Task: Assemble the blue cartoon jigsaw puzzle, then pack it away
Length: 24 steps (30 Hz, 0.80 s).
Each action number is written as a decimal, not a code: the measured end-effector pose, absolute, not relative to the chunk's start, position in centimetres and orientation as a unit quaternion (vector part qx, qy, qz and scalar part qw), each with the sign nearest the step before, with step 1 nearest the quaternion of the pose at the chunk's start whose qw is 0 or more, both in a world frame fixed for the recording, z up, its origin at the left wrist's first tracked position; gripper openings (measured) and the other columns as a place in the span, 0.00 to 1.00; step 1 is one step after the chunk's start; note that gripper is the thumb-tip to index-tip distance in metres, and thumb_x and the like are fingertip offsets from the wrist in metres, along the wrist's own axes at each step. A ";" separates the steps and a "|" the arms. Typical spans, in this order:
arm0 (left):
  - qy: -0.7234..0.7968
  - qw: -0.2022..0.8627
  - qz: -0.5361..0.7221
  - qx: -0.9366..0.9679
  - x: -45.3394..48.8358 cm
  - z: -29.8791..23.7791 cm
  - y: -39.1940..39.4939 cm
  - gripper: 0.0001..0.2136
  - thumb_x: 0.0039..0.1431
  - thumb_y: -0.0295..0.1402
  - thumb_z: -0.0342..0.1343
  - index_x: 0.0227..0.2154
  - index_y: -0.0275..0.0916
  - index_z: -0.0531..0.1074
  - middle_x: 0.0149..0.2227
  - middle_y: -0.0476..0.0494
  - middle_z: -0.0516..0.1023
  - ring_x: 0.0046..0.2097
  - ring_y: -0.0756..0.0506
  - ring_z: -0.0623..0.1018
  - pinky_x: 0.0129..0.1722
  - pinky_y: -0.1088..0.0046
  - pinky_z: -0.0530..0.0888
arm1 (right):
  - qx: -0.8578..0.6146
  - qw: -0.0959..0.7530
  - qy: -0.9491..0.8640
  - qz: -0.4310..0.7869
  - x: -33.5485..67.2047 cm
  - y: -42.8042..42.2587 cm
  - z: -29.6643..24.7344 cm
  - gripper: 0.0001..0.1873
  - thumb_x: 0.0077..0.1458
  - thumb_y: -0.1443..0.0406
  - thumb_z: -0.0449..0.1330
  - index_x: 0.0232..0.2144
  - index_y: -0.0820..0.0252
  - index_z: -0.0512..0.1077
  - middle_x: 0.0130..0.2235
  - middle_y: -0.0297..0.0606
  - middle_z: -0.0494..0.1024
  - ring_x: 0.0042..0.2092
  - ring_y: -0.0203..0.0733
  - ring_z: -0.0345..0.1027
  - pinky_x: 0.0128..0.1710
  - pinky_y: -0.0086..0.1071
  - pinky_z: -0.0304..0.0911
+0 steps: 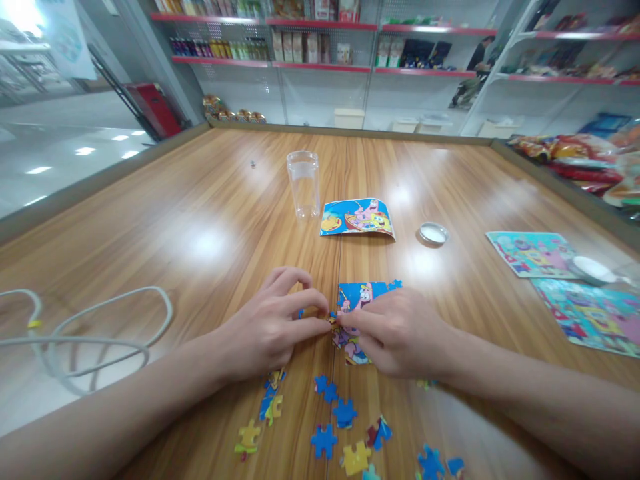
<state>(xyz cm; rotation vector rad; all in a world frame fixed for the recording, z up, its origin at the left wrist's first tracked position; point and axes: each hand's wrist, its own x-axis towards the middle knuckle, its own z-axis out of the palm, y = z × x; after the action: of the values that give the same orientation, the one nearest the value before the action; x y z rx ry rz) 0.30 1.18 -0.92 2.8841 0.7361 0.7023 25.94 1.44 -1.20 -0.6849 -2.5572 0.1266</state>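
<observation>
A partly joined jigsaw puzzle [356, 293] with a pink cartoon figure on blue lies on the table in front of me. At its left edge, the thumb and index finger of my left hand [273, 323] close on a small puzzle piece [331, 323]. My right hand [400, 328] rests over the puzzle's right part with its fingers curled, and its fingertips meet the same piece. It hides much of the picture. Nearer me lie several loose pieces, among them a blue piece [324, 441] and a yellow piece [356, 458].
Beyond the puzzle are a picture card [357, 219], a clear plastic cup [304, 187] and a round lid [434, 233]. Two more picture sheets [533, 253] lie at right beside a white lid [594, 270]. A pale cable [110, 343] loops at left. Stocked shelves [320, 67] stand behind the table.
</observation>
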 end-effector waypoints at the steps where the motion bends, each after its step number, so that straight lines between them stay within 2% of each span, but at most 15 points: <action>1: 0.243 0.044 0.230 0.941 0.3 -0.9 1.1 0.18 0.57 0.16 0.51 0.44 0.41 0.77 0.45 0.42 0.79 0.51 0.39 0.68 0.52 0.56 0.68 | -0.250 0.248 -0.935 0.050 26.0 1.6 -1.2 0.11 0.56 0.69 0.55 0.37 0.59 0.77 0.24 0.31 0.76 0.24 0.33 0.65 0.23 0.31 0.49; 4: 0.247 0.053 0.232 0.940 0.4 -0.8 0.9 0.21 0.58 0.15 0.49 0.48 0.41 0.76 0.49 0.42 0.79 0.52 0.39 0.68 0.53 0.56 0.68 | -0.292 0.345 -0.890 0.052 26.4 2.4 -1.1 0.09 0.54 0.70 0.56 0.32 0.60 0.77 0.21 0.29 0.74 0.21 0.30 0.61 0.23 0.29 0.50; 6: 0.229 0.059 0.229 0.944 0.5 -0.6 0.8 0.22 0.58 0.15 0.49 0.51 0.41 0.75 0.51 0.41 0.79 0.52 0.39 0.68 0.53 0.56 0.69 | -0.332 0.381 -0.862 0.052 26.7 3.2 -1.1 0.09 0.52 0.70 0.55 0.28 0.61 0.77 0.19 0.28 0.70 0.19 0.29 0.57 0.22 0.27 0.51; 8: 0.206 0.065 0.227 0.950 0.6 -0.5 0.8 0.22 0.58 0.15 0.50 0.51 0.40 0.75 0.52 0.41 0.79 0.53 0.39 0.69 0.53 0.57 0.69 | -0.357 0.378 -0.852 0.057 27.0 4.0 -1.1 0.10 0.52 0.71 0.55 0.25 0.61 0.76 0.18 0.28 0.69 0.18 0.28 0.55 0.22 0.27 0.51; 11: 0.198 0.074 0.223 0.952 0.4 -0.5 1.0 0.23 0.56 0.13 0.49 0.50 0.39 0.75 0.52 0.42 0.80 0.53 0.39 0.69 0.52 0.57 0.69 | -0.372 0.353 -0.856 0.062 27.1 4.7 -1.1 0.12 0.52 0.71 0.54 0.24 0.62 0.77 0.20 0.31 0.74 0.21 0.29 0.60 0.24 0.26 0.53; 17: 0.207 0.074 0.202 0.954 -0.1 -0.5 1.6 0.23 0.54 0.12 0.49 0.48 0.40 0.75 0.53 0.43 0.79 0.55 0.38 0.68 0.54 0.53 0.69 | -0.398 0.249 -0.882 0.032 26.6 4.7 -0.9 0.14 0.50 0.69 0.54 0.19 0.61 0.78 0.20 0.35 0.75 0.22 0.32 0.63 0.26 0.29 0.52; 19: 0.193 0.060 0.222 0.954 0.0 0.1 1.2 0.25 0.55 0.12 0.48 0.52 0.41 0.73 0.51 0.43 0.80 0.55 0.37 0.68 0.53 0.54 0.70 | -0.396 0.242 -0.885 0.021 26.5 4.7 -0.8 0.15 0.50 0.69 0.54 0.18 0.61 0.77 0.20 0.36 0.76 0.23 0.32 0.63 0.26 0.29 0.51; 22: 0.173 0.069 0.282 0.941 0.1 1.5 -1.1 0.28 0.61 0.17 0.48 0.62 0.46 0.64 0.49 0.44 0.80 0.54 0.39 0.72 0.52 0.55 0.73 | -0.388 0.256 -0.885 0.013 26.6 4.7 -0.8 0.15 0.50 0.69 0.54 0.18 0.62 0.76 0.20 0.36 0.75 0.22 0.32 0.63 0.25 0.30 0.51; 24: 0.260 0.096 0.300 0.913 -0.2 2.0 -3.9 0.26 0.65 0.25 0.52 0.62 0.53 0.64 0.49 0.46 0.79 0.53 0.39 0.74 0.54 0.54 0.75 | -0.380 0.275 -0.883 0.012 26.7 4.6 -0.8 0.14 0.50 0.69 0.54 0.18 0.62 0.76 0.19 0.35 0.74 0.22 0.32 0.63 0.25 0.30 0.51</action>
<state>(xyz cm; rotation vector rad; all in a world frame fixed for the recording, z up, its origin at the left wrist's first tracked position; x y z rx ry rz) -0.20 -3.92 1.95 2.7041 0.7697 0.8878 26.71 4.63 -0.78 -1.0220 -2.3731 0.0317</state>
